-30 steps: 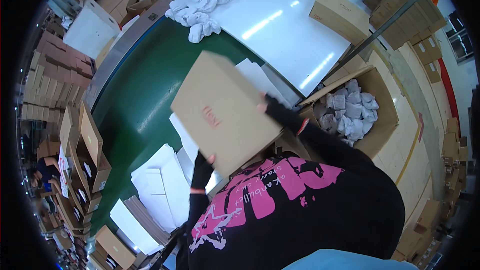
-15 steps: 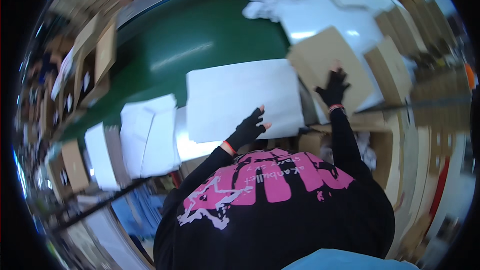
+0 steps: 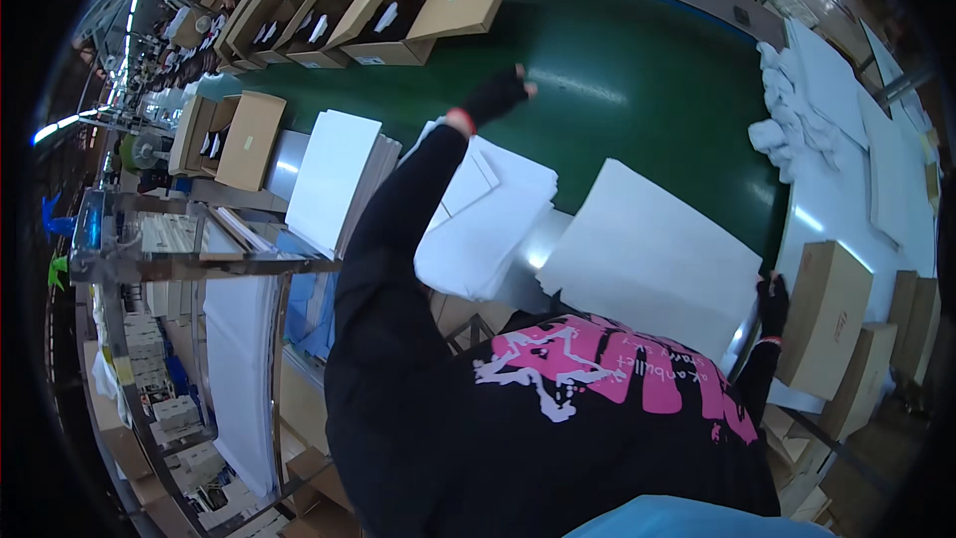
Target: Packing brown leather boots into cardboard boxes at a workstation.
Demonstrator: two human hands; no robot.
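My left hand (image 3: 498,97), in a black fingerless glove with a red band at the wrist, is stretched out over the green belt (image 3: 617,50). Its bare fingertips are a little apart, and nothing shows in them. Below that arm lies a stack of white sheets (image 3: 498,229), partly covered by my sleeve. A larger stack of white paper (image 3: 647,249) sits in front of my chest. My right hand (image 3: 772,304), gloved the same way, is beside that stack's right edge, fingers extended and apart, holding nothing visible. A brown carton (image 3: 825,314) stands just right of it.
Open cardboard boxes (image 3: 393,50) with dark contents line the belt's far left. Another open box (image 3: 249,144) and a white stack (image 3: 334,174) stand on the near left. Crumpled white cloth (image 3: 787,120) lies on the white table (image 3: 846,229) at right. A metal rack (image 3: 214,267) is at lower left.
My view has swung left. My left hand has gone from the large white stack out over the belt. My right hand has left a flat brown cardboard, which no longer shows there.
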